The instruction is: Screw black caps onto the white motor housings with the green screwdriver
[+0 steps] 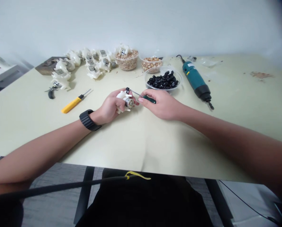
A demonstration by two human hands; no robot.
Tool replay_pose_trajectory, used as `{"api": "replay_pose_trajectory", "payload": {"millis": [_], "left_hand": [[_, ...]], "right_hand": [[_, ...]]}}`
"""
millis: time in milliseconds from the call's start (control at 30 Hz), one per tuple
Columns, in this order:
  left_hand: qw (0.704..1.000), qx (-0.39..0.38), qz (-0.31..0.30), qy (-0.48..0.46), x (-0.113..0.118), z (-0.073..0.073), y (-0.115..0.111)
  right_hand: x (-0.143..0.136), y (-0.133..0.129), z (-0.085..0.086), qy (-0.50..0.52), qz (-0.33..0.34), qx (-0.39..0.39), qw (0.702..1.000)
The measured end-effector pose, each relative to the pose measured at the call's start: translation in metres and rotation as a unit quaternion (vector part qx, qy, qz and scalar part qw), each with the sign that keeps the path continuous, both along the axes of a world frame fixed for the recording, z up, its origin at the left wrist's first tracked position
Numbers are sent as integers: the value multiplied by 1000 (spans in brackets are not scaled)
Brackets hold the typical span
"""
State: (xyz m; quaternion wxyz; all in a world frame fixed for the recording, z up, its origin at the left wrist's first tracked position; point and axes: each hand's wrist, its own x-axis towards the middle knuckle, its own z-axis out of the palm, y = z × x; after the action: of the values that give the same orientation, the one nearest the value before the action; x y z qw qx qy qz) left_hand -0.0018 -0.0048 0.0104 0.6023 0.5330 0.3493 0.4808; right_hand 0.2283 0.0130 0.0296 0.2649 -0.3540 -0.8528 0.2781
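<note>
Gripping a white motor part, left hand rests on the table. Right hand grasps a green screwdriver, tip at the part. Bowl just behind.

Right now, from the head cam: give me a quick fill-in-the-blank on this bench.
1. The left hand holds a white motor assembly; its wrist wears a ____ band.
2. The right hand grips a small ____-handled screwdriver.
3. The clear bowl behind the hands holds ____ parts.
4. The teal power tool lies to the person's ____.

Missing: black; green; black; right
</note>
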Motion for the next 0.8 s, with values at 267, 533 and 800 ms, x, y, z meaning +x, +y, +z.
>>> {"api": "replay_pose_trajectory", "payload": {"millis": [267, 533, 800], "left_hand": [[1000, -22, -8, -15, -4, 3, 0], [999, -31, -7, -36, -5, 1, -1], [997, -43, -8, -59, -3, 4, -2]], "right_hand": [[4, -5, -2, -86, -13, 84, 993], [4, -9, 3, -173, -37, 151, 973], [5, -11, 2, -215, -50, 229, 948]]}}
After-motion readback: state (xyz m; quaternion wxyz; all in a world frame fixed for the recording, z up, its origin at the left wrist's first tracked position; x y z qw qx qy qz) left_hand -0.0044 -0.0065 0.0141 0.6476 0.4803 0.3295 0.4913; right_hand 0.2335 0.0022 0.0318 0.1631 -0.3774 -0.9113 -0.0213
